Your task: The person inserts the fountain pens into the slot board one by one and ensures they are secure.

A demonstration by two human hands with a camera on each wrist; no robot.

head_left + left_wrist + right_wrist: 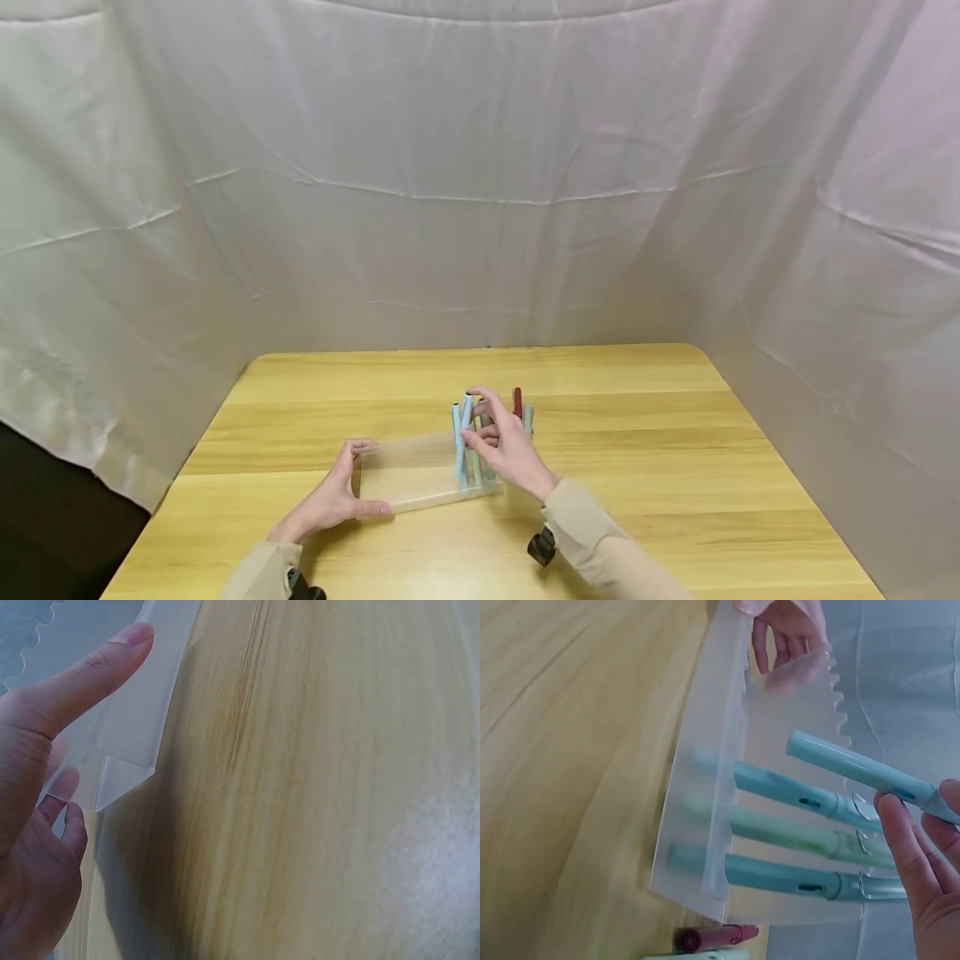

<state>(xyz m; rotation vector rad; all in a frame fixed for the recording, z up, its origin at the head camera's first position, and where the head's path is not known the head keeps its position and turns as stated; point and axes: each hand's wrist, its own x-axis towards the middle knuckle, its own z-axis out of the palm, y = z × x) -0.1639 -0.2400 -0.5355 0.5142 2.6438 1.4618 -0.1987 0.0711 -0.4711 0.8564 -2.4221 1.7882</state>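
My left hand (333, 500) grips the left end of a translucent plastic pen holder (408, 475), thumb along its front lip and other fingers at the back. In the left wrist view the thumb lies over the frosted wall (135, 727). My right hand (513, 454) pinches a light blue fountain pen (847, 765) above the holder, its far end free. Below it in the right wrist view, a blue pen (769, 784), a pale green pen (787, 834) and a teal pen (784, 877) lie side by side in the holder, their lower ends behind the front lip.
Just right of the holder, a dark red pen (517, 400) and a grey-green pen (528, 417) lie on the wooden table (637, 500). The holder's back edge has scalloped notches (838, 697). Pale curtains (480, 250) hang behind the table and along both sides.
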